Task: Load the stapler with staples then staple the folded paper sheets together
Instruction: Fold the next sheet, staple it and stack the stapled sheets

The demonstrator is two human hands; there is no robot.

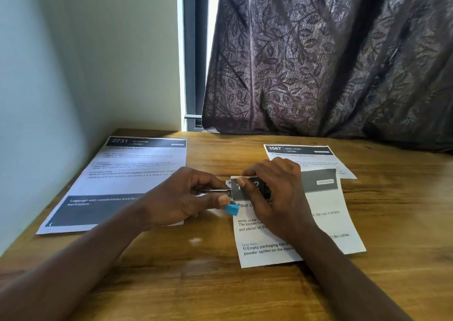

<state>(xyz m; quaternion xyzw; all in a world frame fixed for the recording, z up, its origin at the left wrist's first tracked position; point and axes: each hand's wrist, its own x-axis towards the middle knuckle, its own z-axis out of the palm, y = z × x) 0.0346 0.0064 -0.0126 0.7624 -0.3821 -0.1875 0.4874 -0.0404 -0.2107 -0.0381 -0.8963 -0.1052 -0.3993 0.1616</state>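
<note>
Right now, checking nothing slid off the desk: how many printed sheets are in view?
3. Flat at left, sheet 2731; far right, sheet 3567; the right hand holds the folded sheet at the stapler. More may be layered inside it.

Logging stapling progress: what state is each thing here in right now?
stapler: gripped by left hand, tip at the folded sheets' corner.
folded sheets: on the desk, corner pinched by right hand.
sheet 2731: lying flat.
sheet 3567: flat, near edge covered.
curtain: drawn, gap at left.
</note>
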